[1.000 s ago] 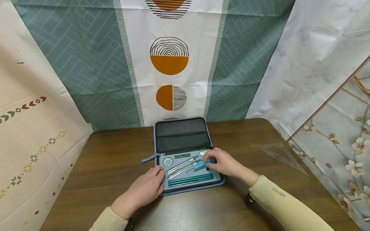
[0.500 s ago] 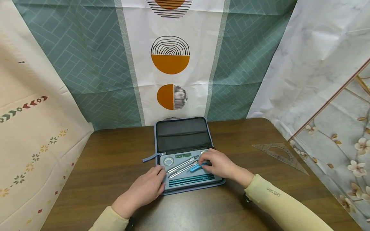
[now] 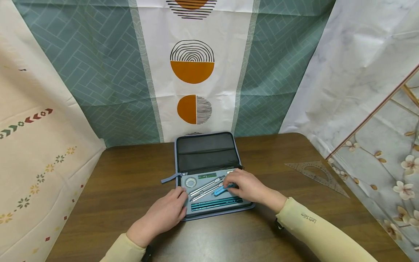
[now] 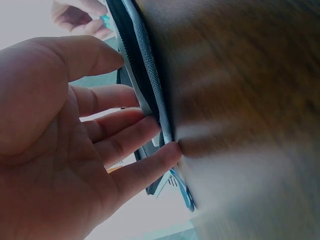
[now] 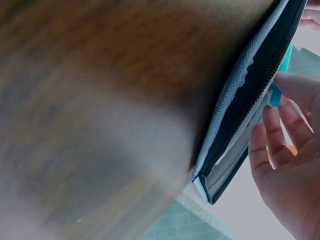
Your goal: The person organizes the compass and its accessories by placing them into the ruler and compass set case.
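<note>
A zippered stationery case (image 3: 178, 156) lies unzipped on the table, its black-lined lid folded back. In its grey tray (image 3: 196, 211) are two silver compasses (image 3: 204, 189), several teal pencils (image 3: 212, 204), a round dial-like piece (image 3: 191, 182) and a green strip (image 3: 207, 175). My left hand (image 3: 162, 211) rests at the case's left edge, its fairly straight fingertips touching the rim in the left wrist view. With thumb and fingers, my right hand (image 3: 247, 185) pinches a small light-blue utility knife (image 3: 220, 190) low over the tray, right of the compasses. This hand hides the tray's right end.
A clear set-square protractor (image 3: 319, 174) lies on the brown wooden table (image 3: 131, 174) at the right. The case's zipper strap (image 3: 168, 178) sticks out to the left. Patterned cloths hang behind the table and at both sides.
My right hand has moved left and slightly down with the light-blue utility knife, bringing it closer to the compasses. My left hand has stayed at the case's left edge.
</note>
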`<action>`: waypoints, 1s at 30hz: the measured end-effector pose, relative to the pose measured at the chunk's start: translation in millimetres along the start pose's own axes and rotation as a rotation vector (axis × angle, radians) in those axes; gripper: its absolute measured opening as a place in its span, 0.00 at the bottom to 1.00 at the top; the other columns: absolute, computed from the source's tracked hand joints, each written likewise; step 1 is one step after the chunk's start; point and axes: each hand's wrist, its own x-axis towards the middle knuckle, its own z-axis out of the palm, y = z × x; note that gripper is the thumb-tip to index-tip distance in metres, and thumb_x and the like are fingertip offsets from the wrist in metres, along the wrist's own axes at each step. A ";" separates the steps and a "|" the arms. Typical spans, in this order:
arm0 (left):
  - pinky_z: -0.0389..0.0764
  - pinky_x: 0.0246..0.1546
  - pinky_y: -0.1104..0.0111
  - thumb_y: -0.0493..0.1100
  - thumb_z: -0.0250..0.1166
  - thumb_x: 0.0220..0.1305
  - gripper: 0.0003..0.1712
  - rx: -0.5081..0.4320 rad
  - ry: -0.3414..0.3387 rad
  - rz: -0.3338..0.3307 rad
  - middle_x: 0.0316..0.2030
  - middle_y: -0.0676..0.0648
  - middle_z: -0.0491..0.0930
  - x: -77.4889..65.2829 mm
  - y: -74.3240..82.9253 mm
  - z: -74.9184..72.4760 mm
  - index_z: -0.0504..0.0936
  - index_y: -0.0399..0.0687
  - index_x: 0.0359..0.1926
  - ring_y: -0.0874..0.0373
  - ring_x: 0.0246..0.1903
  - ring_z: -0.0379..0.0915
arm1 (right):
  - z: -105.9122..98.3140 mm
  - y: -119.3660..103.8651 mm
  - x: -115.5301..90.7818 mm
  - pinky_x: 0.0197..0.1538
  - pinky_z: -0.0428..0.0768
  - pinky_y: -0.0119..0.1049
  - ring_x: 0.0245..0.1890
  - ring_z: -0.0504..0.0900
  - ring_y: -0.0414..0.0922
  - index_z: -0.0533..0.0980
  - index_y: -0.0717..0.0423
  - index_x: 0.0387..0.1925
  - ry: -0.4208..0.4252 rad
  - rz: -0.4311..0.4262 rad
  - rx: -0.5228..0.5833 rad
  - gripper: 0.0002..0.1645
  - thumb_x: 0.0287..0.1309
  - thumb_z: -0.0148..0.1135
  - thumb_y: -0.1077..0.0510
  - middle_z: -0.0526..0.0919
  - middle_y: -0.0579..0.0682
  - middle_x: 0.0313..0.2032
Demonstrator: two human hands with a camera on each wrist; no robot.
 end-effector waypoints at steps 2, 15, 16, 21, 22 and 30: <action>0.87 0.54 0.52 0.41 0.73 0.72 0.21 0.000 -0.001 -0.001 0.60 0.38 0.79 0.0 -0.2 0.1 0.82 0.35 0.60 0.44 0.58 0.80 | -0.5 -0.4 0.5 0.59 0.83 0.47 0.53 0.84 0.42 0.88 0.47 0.45 -0.001 -0.014 0.003 0.12 0.65 0.79 0.65 0.90 0.40 0.49; 0.87 0.53 0.52 0.41 0.72 0.73 0.20 -0.001 -0.002 -0.001 0.60 0.37 0.79 -0.8 -0.9 0.4 0.82 0.35 0.60 0.44 0.58 0.80 | 2.0 -1.9 1.7 0.60 0.84 0.48 0.56 0.84 0.43 0.88 0.45 0.44 -0.011 -0.033 0.014 0.10 0.66 0.78 0.64 0.88 0.39 0.50; 0.87 0.52 0.52 0.40 0.73 0.73 0.20 0.002 0.007 0.008 0.60 0.38 0.79 -0.9 -0.9 0.4 0.82 0.35 0.59 0.44 0.57 0.80 | 2.3 -2.0 1.5 0.60 0.84 0.47 0.56 0.84 0.43 0.88 0.46 0.44 -0.009 -0.037 0.014 0.10 0.66 0.78 0.64 0.88 0.40 0.50; 0.88 0.48 0.54 0.38 0.73 0.70 0.17 0.022 0.056 0.048 0.56 0.39 0.79 -1.3 -1.3 1.2 0.82 0.36 0.56 0.46 0.52 0.81 | 3.5 -3.7 0.8 0.60 0.84 0.46 0.57 0.84 0.43 0.89 0.46 0.43 -0.011 -0.051 0.009 0.09 0.68 0.77 0.64 0.88 0.41 0.52; 0.88 0.48 0.54 0.38 0.73 0.70 0.17 0.024 0.059 0.049 0.56 0.40 0.79 -1.3 -1.4 1.5 0.82 0.36 0.56 0.46 0.52 0.81 | 3.6 -3.9 0.6 0.60 0.84 0.46 0.57 0.84 0.43 0.89 0.46 0.43 -0.012 -0.051 0.008 0.08 0.68 0.77 0.63 0.87 0.41 0.52; 0.88 0.48 0.54 0.39 0.73 0.71 0.17 0.018 0.063 0.041 0.56 0.39 0.79 -1.7 -0.7 1.3 0.82 0.36 0.55 0.46 0.52 0.80 | 5.4 -3.4 -1.7 0.60 0.84 0.47 0.57 0.85 0.45 0.91 0.47 0.43 0.007 -0.065 -0.006 0.08 0.69 0.76 0.64 0.87 0.44 0.53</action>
